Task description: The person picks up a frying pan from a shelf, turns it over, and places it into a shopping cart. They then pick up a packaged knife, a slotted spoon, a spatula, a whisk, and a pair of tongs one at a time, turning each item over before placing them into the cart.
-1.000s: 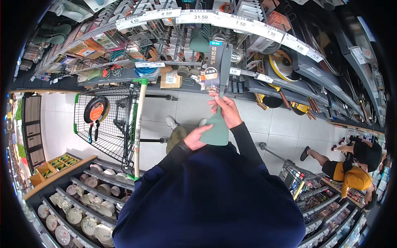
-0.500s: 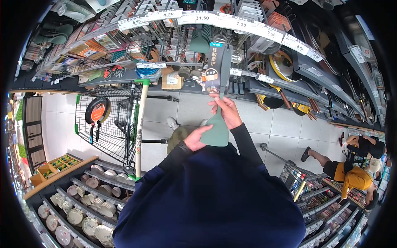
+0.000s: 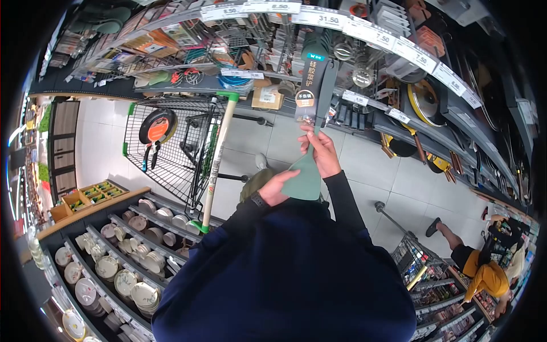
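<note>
A green spatula (image 3: 303,180) with a dark handle and a printed cardboard label (image 3: 309,85) is held in front of my body, its wide blade toward me. My left hand (image 3: 274,189) grips the blade's left edge, thumb on top. Around the lower handle, just under the label, the fingers of my right hand (image 3: 322,153) are closed. Beyond the label, more green utensils (image 3: 317,41) hang at the shelf.
Left of me stands a shopping cart (image 3: 171,157) with a black frying pan (image 3: 158,126) inside. Utensil shelves (image 3: 364,101) span the front. Bowls and plates (image 3: 108,266) fill racks behind left. A person in yellow (image 3: 488,279) and another cart (image 3: 411,256) are at right.
The view has shifted, so the cart, shelves and floor appear farther right. The spatula stays in both hands, its label and handle tilted a little more to the right.
</note>
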Demonstrator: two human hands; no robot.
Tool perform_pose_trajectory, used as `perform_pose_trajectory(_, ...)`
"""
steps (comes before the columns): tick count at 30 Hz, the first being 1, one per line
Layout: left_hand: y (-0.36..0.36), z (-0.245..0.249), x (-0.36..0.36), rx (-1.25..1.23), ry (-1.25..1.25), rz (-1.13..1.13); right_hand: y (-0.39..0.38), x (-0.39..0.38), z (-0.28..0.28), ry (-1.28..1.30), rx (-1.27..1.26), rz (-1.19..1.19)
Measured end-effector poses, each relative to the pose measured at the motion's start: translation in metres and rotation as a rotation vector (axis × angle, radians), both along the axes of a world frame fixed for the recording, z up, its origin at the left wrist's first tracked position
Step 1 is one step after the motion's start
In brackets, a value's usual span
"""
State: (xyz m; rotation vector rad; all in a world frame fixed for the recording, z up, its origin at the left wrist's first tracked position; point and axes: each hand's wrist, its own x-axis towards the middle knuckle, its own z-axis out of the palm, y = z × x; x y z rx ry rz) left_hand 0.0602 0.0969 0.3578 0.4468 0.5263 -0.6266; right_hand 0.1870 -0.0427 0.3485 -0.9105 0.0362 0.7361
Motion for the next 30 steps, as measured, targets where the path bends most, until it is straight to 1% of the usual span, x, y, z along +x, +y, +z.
perform_pose_trajectory(2,0.014,0.002,-0.006,0.018,-0.003,0.012,0.016,-0.004,0.005,-0.035,-0.044,0.028)
perform_pose_trajectory(5,0.041,0.003,-0.018,0.050,-0.023,0.030,0.046,-0.010,0.014,-0.037,-0.021,0.071)
perform_pose_trajectory(7,0.065,0.009,-0.028,0.133,-0.013,0.032,0.072,-0.017,0.019,-0.062,-0.029,0.093)
perform_pose_trajectory(11,0.123,0.032,-0.055,0.174,-0.034,0.148,0.136,-0.037,0.028,-0.057,-0.031,0.143)
perform_pose_trajectory(13,0.155,0.037,-0.074,0.182,-0.034,0.179,0.171,-0.050,0.028,-0.054,-0.039,0.224)
perform_pose_trajectory(15,0.189,0.036,-0.100,0.182,-0.001,0.228,0.208,-0.064,0.027,-0.131,-0.119,0.297)
perform_pose_trajectory(16,0.205,0.037,-0.113,0.153,-0.028,0.309,0.227,-0.071,0.026,-0.127,-0.126,0.315)
perform_pose_trajectory(17,0.221,0.038,-0.126,0.121,-0.055,0.384,0.247,-0.079,0.025,-0.227,-0.178,0.350)
perform_pose_trajectory(18,0.242,0.040,-0.141,0.114,-0.043,0.407,0.266,-0.087,0.024,-0.328,-0.231,0.380)
perform_pose_trajectory(19,0.259,0.043,-0.155,0.100,-0.035,0.411,0.283,-0.094,0.024,-0.322,-0.244,0.386)
perform_pose_trajectory(20,0.275,0.046,-0.168,0.126,-0.027,0.480,0.301,-0.102,0.026,-0.314,-0.311,0.409)
perform_pose_trajectory(21,0.290,0.045,-0.181,0.155,-0.018,0.547,0.318,-0.110,0.025,-0.307,-0.376,0.429)
perform_pose_trajectory(23,0.321,0.034,-0.207,0.358,0.052,0.544,0.352,-0.127,0.011,-0.298,-0.389,0.424)
perform_pose_trajectory(24,0.335,0.039,-0.213,0.462,0.046,0.518,0.368,-0.137,0.002,-0.276,-0.396,0.442)
perform_pose_trajectory(25,0.349,0.042,-0.219,0.453,0.048,0.505,0.385,-0.146,-0.007,-0.256,-0.402,0.457)
perform_pose_trajectory(27,0.370,0.045,-0.230,0.720,0.019,0.436,0.415,-0.167,-0.030,-0.199,-0.382,0.473)
perform_pose_trajectory(28,0.376,0.043,-0.233,0.798,0.053,0.445,0.429,-0.177,-0.045,-0.197,-0.399,0.502)
perform_pose_trajectory(30,0.390,0.028,-0.241,0.801,0.076,0.431,0.454,-0.194,-0.072,-0.091,-0.415,0.554)
